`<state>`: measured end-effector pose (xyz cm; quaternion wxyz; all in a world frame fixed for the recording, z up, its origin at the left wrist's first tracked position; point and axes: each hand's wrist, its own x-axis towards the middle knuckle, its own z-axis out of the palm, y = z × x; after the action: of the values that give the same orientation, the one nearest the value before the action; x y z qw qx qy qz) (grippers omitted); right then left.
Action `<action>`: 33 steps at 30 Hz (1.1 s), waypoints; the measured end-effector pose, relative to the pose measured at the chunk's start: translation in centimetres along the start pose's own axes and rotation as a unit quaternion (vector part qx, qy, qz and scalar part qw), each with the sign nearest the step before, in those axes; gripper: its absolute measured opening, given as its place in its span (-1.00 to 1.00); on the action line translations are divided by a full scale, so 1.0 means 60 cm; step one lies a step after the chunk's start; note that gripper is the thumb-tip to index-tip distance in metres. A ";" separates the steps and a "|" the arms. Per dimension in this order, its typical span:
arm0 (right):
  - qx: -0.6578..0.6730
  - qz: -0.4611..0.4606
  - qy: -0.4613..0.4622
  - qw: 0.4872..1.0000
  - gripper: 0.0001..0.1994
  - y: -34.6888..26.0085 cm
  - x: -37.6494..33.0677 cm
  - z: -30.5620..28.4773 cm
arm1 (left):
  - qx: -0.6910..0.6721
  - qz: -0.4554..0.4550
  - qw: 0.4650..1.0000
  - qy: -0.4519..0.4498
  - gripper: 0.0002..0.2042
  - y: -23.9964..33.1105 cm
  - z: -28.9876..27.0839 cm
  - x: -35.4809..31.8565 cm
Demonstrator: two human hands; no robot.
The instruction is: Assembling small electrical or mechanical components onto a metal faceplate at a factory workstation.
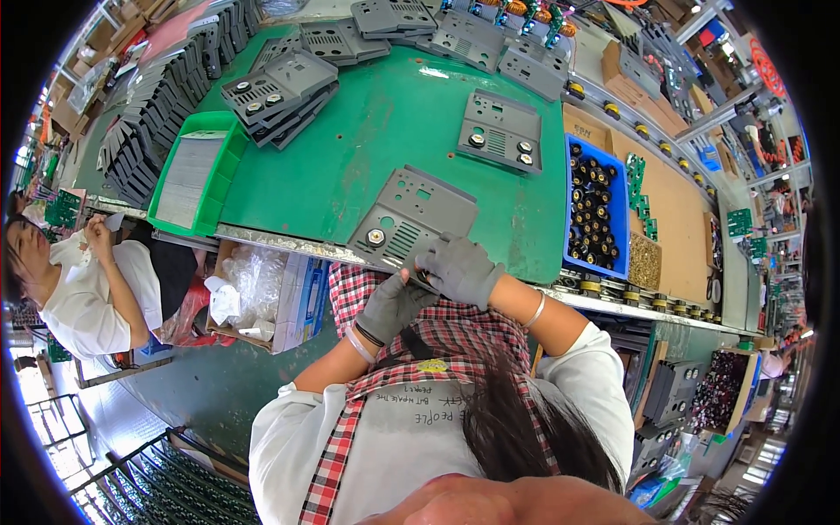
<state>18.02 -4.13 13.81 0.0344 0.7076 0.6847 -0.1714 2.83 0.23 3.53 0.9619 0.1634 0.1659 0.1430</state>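
Observation:
A grey sheet-metal panel (418, 208) with slots and holes lies at the front edge of the green bench, its near corner reaching over the edge. One round metal fitting (375, 237) sits on its left side. My right hand (461, 271), in a grey glove, has its fingers curled at the panel's near right corner. Just below that edge, my gloved left hand (394, 308) is closed, thumb up, close against the right fingertips. What lies between the fingers is hidden. Farther right, another grey panel (500, 131) carries several such fittings.
Right of the bench top stands a blue bin (598, 208) of black round parts. A green bin (199, 175) holds flat grey pieces at left. Stacked panels (284, 94) and a row of grey brackets (162, 122) line the back left. A co-worker (96, 289) sits at left.

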 end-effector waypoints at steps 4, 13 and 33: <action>-0.015 -0.068 0.014 0.997 -0.78 0.012 0.007 -0.008 | -0.002 0.010 1.000 -0.001 -0.43 0.002 -0.001 0.006; -0.017 0.062 0.128 0.990 -0.74 0.021 0.016 0.030 | -0.007 0.023 0.999 0.026 -0.51 0.007 0.025 0.003; 0.176 -0.100 0.329 0.922 -0.74 0.077 -0.030 0.063 | 0.063 -0.028 0.996 -0.057 -0.49 0.016 0.040 0.007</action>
<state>21.81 -7.21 9.91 -0.3358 0.6464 0.6833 -0.0493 3.86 0.59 5.92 0.9613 0.2269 0.1237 0.0952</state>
